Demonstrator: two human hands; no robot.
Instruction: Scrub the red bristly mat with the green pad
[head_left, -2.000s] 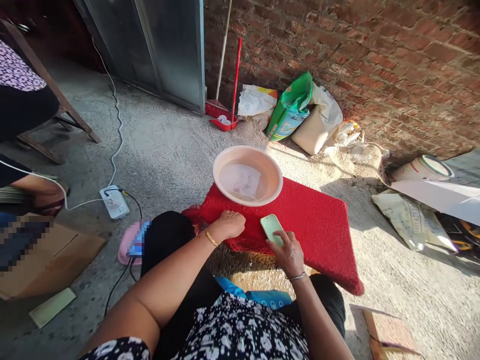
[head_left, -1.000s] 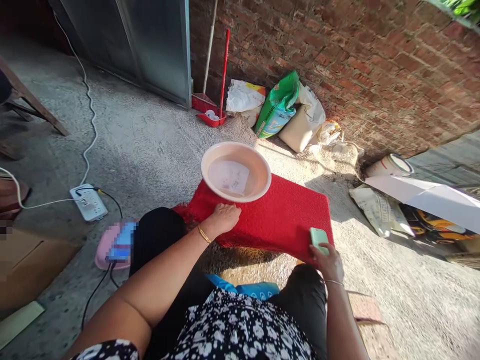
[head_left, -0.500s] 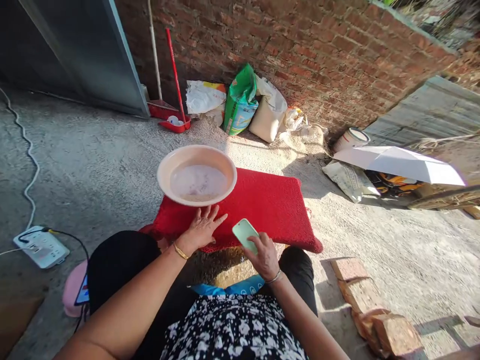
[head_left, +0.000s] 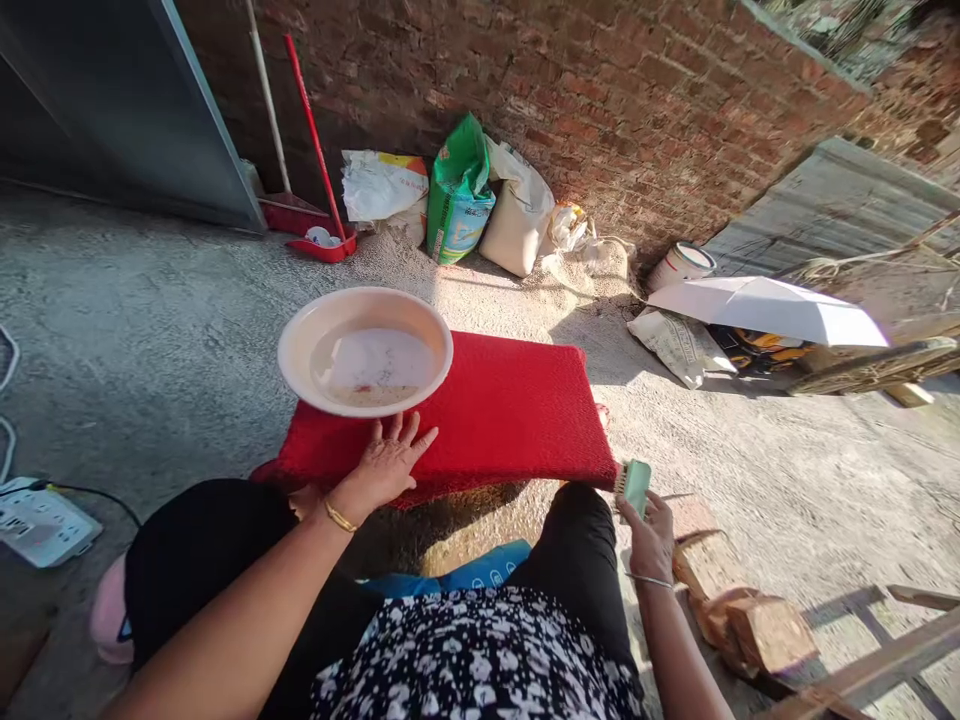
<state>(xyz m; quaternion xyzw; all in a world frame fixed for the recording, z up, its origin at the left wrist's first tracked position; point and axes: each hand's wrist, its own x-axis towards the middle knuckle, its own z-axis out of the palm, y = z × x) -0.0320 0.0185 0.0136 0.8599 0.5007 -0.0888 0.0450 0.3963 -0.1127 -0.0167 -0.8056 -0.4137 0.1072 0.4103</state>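
A: Order of items, largest first?

B: At the back, a rough red-brown brick wall (head_left: 600, 100). Next, a red, pile-textured, rectangular cloth (head_left: 517, 400), spread flat, long axis left to right. Then a pale-pink, round, plastic-looking basin (head_left: 382, 308), at the far left corner of the cloth.

A: And the hands?

B: Left hand (head_left: 384, 468): palm down on the near left part of the cloth, fingers spread, nothing gripped, fingertips near the basin's rim. Right hand (head_left: 651, 540): past the right end of the cloth, clasped around a pale-green, oblong, bristled brush (head_left: 637, 485).

A: Chief relation in space?

B: Brush to cloth. Bristles (head_left: 621, 481) facing left, toward the near right corner; touching or just beside, cannot tell. Long axis of the brush near to far, across that of the cloth. Right hand nearer to this corner; left hand well apart from it.

A: Positions relative to the grip?

B: Brush within the right fingers, projecting beyond on the far side; cloth to the left of the grip; basin farther left.
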